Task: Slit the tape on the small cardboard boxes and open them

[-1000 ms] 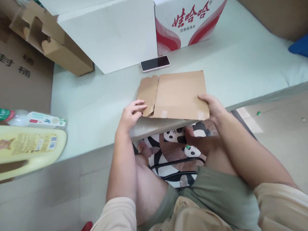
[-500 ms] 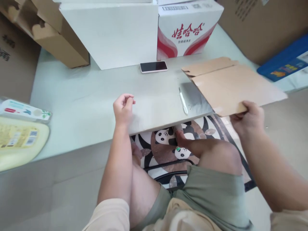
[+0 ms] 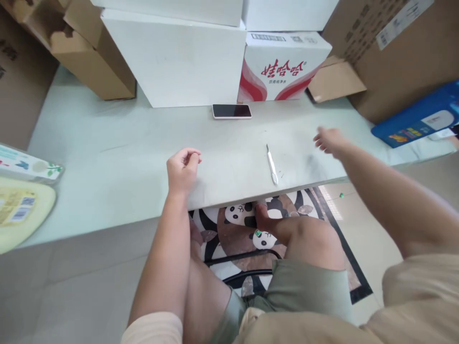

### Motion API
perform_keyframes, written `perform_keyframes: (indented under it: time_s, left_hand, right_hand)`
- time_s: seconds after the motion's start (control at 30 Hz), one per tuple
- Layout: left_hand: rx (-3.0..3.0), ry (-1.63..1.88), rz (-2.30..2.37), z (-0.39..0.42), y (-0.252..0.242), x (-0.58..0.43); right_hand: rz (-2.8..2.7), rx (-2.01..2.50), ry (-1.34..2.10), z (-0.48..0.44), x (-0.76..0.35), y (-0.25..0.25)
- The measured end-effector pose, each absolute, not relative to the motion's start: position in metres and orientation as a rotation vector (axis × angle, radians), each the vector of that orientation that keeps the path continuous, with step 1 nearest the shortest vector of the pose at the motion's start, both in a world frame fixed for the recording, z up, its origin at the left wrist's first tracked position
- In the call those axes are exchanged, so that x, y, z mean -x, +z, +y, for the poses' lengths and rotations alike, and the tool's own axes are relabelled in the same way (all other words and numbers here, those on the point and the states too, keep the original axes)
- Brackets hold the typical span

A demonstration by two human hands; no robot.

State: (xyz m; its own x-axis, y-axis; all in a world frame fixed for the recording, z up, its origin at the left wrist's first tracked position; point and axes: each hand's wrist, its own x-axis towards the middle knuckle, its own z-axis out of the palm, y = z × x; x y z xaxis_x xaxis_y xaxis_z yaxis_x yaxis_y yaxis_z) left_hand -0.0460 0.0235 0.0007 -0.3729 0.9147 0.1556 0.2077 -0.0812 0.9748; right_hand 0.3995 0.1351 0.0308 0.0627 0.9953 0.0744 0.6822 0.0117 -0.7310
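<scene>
My left hand (image 3: 182, 168) rests near the front edge of the table, its fingers loosely curled and closed, with nothing visible in them. Over the right part of the table is my right hand (image 3: 329, 140), slightly blurred, fingers apart and holding nothing. A flat piece of brown cardboard (image 3: 335, 81) lies at the back right, beside the red-and-white carton (image 3: 283, 71). Between my hands, a white-handled craft knife (image 3: 271, 165) lies on the table with its blade pointing away from me. Behind it is a phone (image 3: 232, 111), screen up.
White boxes (image 3: 179, 59) are stacked along the back of the table (image 3: 118, 157). An open brown carton (image 3: 96, 67) stands at back left. A yellow bottle (image 3: 25, 205) and a clear package (image 3: 32, 162) sit at left, a blue pack (image 3: 416, 117) at right.
My right hand has let go of the cardboard and is now empty. The cardboard has moved from the right front edge to the back right, beside the carton. My left hand stays curled.
</scene>
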Motion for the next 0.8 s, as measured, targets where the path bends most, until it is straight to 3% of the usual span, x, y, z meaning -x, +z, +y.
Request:
perform_keyframes:
  time_s: [0.13,0.33,0.57,0.8]
  left_hand:
    - [-1.214,1.538,1.528,0.022,0.004,0.046]
    - [-1.211,1.542,1.471,0.006,0.009,0.048]
    - [-1.079,1.659,1.390,-0.010,0.015,0.076]
    - [-0.907,1.698,1.341,-0.015,0.018,0.097]
  right_hand:
    - [-1.832,2.088,0.695,0.074,-0.326,-0.006]
    - [-2.083,2.225,0.652,0.052,-0.259,0.010]
    - [-2.158,1.998,0.849,0.063,-0.185,0.043]
    - [-2.189,1.739,0.876,0.109,-0.044,0.053]
